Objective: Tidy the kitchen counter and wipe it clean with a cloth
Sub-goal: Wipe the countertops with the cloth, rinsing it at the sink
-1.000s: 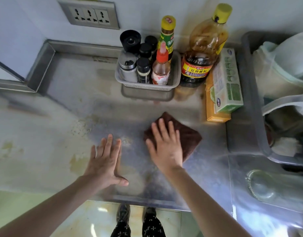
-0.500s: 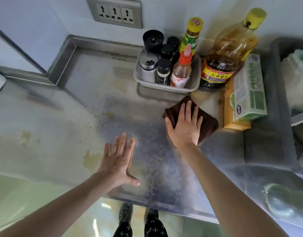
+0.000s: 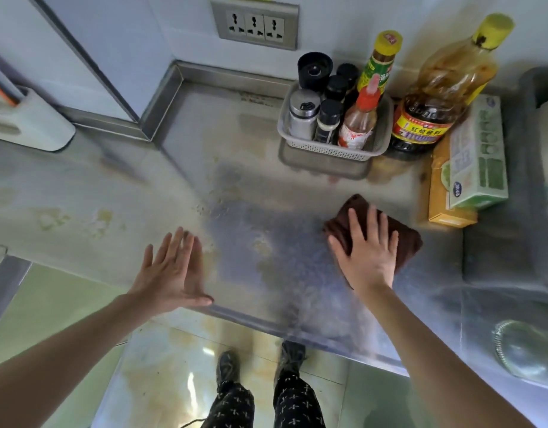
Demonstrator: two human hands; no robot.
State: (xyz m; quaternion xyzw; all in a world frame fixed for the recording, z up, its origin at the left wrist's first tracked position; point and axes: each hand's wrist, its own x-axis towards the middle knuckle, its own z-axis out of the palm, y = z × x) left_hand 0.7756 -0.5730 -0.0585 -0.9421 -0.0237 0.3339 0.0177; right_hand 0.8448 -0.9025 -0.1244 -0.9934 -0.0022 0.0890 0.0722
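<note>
A stained steel counter [image 3: 251, 186] fills the head view. A dark brown cloth [image 3: 405, 239] lies on it in front of the condiment basket [image 3: 328, 148], a short way off it. My right hand [image 3: 368, 254] presses flat on the cloth with fingers spread and the thumb at its left edge, covering most of it. My left hand [image 3: 173, 270] rests open and flat on the bare counter near the front edge, holding nothing. Yellowish stains [image 3: 102, 217] mark the counter to the left.
The white basket holds several spice jars and sauce bottles. Beside it stand a large soy bottle [image 3: 433, 103] and two stacked boxes [image 3: 479, 156]. A grey tub [image 3: 519, 211] sits at right, a glass lid [image 3: 526, 350] below it, a white holder [image 3: 28, 125] at left.
My right hand slid the cloth up against the basket, then back toward the front edge and rightward. My left hand stayed flat in the same spot.
</note>
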